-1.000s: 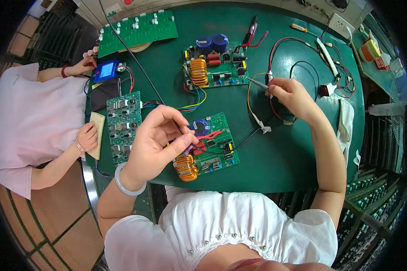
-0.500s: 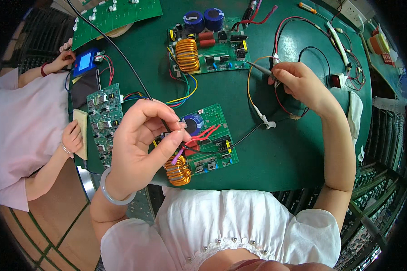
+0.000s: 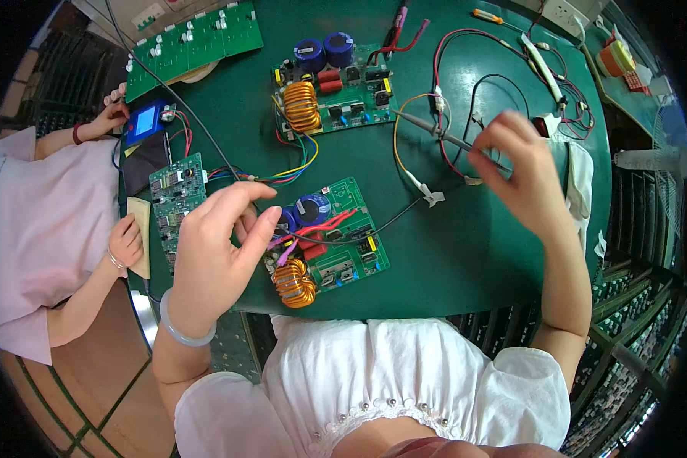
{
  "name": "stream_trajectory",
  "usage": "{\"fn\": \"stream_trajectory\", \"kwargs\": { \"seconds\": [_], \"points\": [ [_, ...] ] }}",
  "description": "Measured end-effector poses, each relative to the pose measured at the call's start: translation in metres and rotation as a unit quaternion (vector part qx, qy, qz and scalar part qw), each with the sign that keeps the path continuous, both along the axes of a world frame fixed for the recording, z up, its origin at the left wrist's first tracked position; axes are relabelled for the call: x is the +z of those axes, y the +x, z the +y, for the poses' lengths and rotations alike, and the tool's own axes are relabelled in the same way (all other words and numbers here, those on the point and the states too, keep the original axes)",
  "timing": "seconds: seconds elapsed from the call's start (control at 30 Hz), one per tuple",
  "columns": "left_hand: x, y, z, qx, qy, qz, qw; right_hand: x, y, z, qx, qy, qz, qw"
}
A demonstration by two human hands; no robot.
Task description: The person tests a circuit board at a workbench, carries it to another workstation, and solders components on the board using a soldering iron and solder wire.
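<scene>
My left hand (image 3: pixel 225 248), a pale bangle on its wrist, hovers at the left edge of the near green circuit board (image 3: pixel 359 198). Its thumb and fingers are apart, with nothing seen between them. That board carries blue capacitors (image 3: pixel 313 210), a copper coil (image 3: pixel 295 283) and red and purple wires (image 3: pixel 324 224). A thin black cable (image 3: pixel 393 223) crosses over it; part is hidden by my left hand. To the right, my right hand (image 3: pixel 523 175) is raised, fingers apart and slightly blurred. Beside its thumb lies a grey pen-like probe (image 3: pixel 427 127), its tip toward the far board.
A second populated board (image 3: pixel 359 95) sits farther back, wired to a small board (image 3: pixel 177 187) at left. Another person's hand (image 3: pixel 126 240) rests on a pale pad; their other is near a blue-screened device (image 3: pixel 143 122). Tangled cables (image 3: pixel 580 114) and a screwdriver (image 3: pixel 487 16) lie far right.
My right hand has let go of the probe and lifted away from it. My left fingers have spread and released the black cable. The whole view has shifted slightly.
</scene>
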State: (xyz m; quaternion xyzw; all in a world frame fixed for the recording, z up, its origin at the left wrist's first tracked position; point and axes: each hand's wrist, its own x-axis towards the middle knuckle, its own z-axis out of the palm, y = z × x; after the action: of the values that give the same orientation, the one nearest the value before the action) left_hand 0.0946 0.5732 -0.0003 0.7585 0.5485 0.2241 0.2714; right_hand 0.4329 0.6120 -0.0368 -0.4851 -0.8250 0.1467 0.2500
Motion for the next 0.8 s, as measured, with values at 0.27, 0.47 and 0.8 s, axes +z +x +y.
{"fn": "stream_trajectory", "kwargs": {
  "seconds": [0.27, 0.47, 0.8],
  "points": [
    [0.007, 0.020, -0.009, -0.069, 0.160, 0.162, 0.971, -0.025, -0.019, -0.032, 0.066, 0.044, -0.129, 0.988],
    [0.001, 0.065, 0.006, -0.161, 0.008, -0.049, 0.986, -0.013, -0.007, -0.041, 0.028, 0.000, 0.062, 0.998],
    [-0.037, 0.117, 0.050, -0.143, -0.193, -0.009, 0.971, -0.015, 0.042, -0.008, -0.096, -0.026, 0.109, 0.989]
  ]
}}
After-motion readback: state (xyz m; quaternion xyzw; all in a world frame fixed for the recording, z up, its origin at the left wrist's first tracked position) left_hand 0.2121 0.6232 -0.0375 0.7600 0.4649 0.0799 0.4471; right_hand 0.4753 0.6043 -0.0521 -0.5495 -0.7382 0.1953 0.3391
